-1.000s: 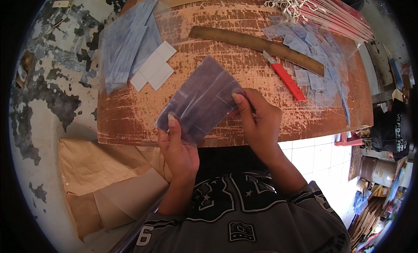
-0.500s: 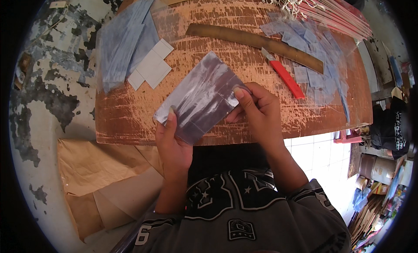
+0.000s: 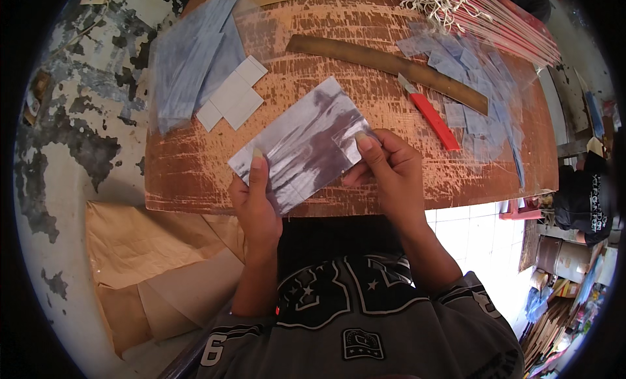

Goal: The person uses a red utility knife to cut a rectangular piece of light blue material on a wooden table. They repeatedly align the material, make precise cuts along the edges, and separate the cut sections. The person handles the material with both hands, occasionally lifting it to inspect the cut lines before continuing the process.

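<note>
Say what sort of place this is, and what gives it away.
Probably a small hand-craft workshop: a heavily scratched table carries a red-handled cutter, a long flat strip and a scatter of small bluish see-through pieces.

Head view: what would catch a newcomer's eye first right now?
The shiny plastic sheet, held between the left hand and right hand at the near edge of the table. Then the red cutter to its right, beside the long brown strip. At the far right lies a red-and-white bundle.
</note>
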Demonstrator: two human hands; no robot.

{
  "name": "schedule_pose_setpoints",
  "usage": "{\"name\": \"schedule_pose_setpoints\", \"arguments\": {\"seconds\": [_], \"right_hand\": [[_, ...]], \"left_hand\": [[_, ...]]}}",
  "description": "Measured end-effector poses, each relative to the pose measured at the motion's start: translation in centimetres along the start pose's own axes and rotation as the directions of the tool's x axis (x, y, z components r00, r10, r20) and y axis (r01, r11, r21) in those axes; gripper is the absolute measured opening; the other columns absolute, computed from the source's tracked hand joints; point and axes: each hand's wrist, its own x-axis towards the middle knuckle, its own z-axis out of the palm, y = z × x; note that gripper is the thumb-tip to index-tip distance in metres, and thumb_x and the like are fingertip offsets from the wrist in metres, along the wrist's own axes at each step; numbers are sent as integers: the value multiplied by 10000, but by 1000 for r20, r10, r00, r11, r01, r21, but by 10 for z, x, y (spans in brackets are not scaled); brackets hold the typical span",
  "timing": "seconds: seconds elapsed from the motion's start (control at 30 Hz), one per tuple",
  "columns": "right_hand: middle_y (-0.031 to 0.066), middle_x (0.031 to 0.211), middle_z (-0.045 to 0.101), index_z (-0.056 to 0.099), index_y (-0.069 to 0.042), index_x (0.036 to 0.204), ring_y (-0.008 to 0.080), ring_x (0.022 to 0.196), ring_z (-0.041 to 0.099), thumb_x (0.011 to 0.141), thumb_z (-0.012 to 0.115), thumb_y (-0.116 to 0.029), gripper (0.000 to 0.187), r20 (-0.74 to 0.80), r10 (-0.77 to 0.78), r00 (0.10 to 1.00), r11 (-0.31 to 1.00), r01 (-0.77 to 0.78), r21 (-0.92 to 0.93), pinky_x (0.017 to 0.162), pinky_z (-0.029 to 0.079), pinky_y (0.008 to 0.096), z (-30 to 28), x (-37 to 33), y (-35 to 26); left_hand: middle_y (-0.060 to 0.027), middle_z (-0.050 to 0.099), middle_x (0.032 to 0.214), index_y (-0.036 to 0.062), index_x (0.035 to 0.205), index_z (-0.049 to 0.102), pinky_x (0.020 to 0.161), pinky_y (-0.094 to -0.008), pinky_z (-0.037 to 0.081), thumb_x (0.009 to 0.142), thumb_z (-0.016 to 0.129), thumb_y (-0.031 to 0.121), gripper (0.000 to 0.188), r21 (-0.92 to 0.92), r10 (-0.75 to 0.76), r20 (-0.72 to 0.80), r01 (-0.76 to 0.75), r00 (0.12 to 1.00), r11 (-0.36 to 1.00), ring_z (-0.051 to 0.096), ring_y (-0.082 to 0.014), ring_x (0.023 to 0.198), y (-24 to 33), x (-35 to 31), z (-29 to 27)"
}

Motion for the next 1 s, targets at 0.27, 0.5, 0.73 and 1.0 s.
{"name": "schedule_pose_setpoints", "arguments": {"seconds": [0.27,0.5,0.73,1.0], "right_hand": [[85,867,718,658,39,1081,152,697,731,1101,605,-280,325,-7,1,1000,999,-1,39,625,576,253,5,-4,7],[88,854,723,635,8,1049,135,652,704,1089,601,-248,261,160,106,981,991,-117,64,570,540,243,-7,-12,4],[15,767,676,700,-10,1116,70,586,637,1074,623,-321,324,183,162,970,986,-154,-58,508,466,203,-19,-7,-13],[-26,691,613,700,-14,949,43,546,591,1083,634,-344,362,270,249,930,956,-191,-222,484,439,203,-31,-7,-17]], "left_hand": [[-99,676,1272,-72,1306,613,1064,-320,478,1087,618,179,333,153,42,127,-62,991,986,638,-154,1159,8,17,-6],[-54,695,1146,-61,1227,667,957,-275,483,1086,631,229,325,186,-37,211,-3,977,983,623,-110,1035,22,32,-10],[-52,722,1121,-49,1208,693,931,-271,502,1070,660,232,314,132,-135,327,96,935,987,641,-97,1009,27,35,-11],[-48,723,1083,-61,1202,688,871,-262,524,1061,674,240,333,323,-323,384,202,865,925,654,-95,973,39,45,-17]]}}
